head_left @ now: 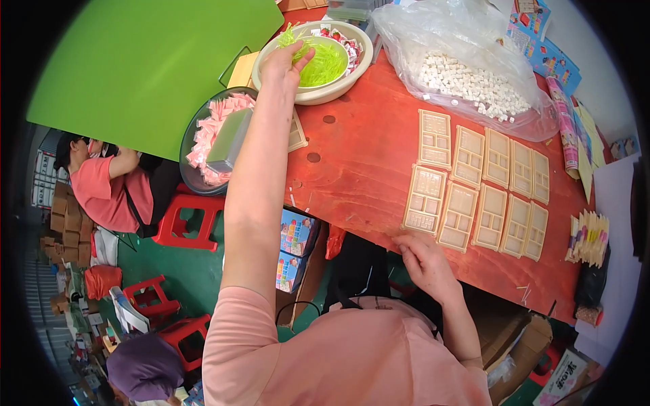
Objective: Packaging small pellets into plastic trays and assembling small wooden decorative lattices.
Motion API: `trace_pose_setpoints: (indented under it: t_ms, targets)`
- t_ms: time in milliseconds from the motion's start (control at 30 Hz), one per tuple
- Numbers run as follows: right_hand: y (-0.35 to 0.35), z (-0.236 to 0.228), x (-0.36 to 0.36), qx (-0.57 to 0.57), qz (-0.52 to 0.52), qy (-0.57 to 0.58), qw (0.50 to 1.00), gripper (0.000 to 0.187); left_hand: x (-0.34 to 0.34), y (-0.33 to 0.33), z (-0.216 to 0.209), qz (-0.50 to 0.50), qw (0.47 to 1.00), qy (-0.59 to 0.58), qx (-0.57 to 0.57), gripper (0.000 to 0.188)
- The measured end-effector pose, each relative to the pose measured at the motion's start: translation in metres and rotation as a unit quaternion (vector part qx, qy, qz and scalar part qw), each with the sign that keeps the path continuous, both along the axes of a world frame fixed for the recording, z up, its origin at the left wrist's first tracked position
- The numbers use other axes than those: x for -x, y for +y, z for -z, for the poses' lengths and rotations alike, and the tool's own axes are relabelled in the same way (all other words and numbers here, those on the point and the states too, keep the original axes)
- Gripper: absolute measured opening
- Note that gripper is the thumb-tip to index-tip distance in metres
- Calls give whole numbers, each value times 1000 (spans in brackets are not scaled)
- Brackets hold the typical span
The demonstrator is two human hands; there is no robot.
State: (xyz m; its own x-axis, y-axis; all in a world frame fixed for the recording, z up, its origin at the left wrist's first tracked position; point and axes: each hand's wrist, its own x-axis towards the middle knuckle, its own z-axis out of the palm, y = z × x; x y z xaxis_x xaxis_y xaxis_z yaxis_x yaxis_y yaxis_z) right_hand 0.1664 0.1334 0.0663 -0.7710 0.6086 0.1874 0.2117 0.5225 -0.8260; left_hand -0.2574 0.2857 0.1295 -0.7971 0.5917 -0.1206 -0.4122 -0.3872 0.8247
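My left hand (pixel 283 65) is stretched far forward to a small white bowl (pixel 348 68) of thin bright-green plastic sticks (pixel 326 64). A tuft of these sticks stands up at its fingertips, and the fingers look closed on it; the hand partly hides the grip. That bowl sits inside a larger cream basin (pixel 365 57) with small red-and-white packets (pixel 349 46). My right hand (pixel 430 266) rests at the table's near edge, fingers loosely apart and holding nothing. Just beyond it lies the nearest of several beige compartment trays (pixel 424 197), set in two rows.
A clear bag (pixel 406 27) of small white cubes (pixel 467 84) lies at the back of the red table (pixel 359 149). Left of my forearm, a dark basin (pixel 193 172) holds pink packets (pixel 215 128) and a clear box (pixel 230 145). Red stools (pixel 189 220) and seated people are at the left.
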Motion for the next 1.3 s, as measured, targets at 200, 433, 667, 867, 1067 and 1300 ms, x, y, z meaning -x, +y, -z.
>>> trace_pose_setpoints:
  t_ms: [200, 433, 667, 867, 1067, 1300]
  targets:
    - [47, -15, 7, 68, 134, 54, 987, 16, -96, -38, 7, 173, 983, -60, -29, 30]
    - [109, -15, 33, 121, 246, 133, 952, 25, -195, -70, 58, 288, 948, -136, 14, 27]
    - [87, 6, -2, 191, 256, 26, 947, 21, -246, -97, 84, 307, 940, -146, 34, 29]
    - [61, 14, -45, 64, 224, -35, 972, 17, -234, -120, 108, 277, 946, -163, 34, 29]
    - [44, 22, -35, -75, 163, -124, 976, 16, -242, -137, 106, 271, 949, -158, 44, 30]
    - [68, 17, -29, -6, 270, 57, 961, 26, -261, -144, 95, 361, 923, -129, 38, 33]
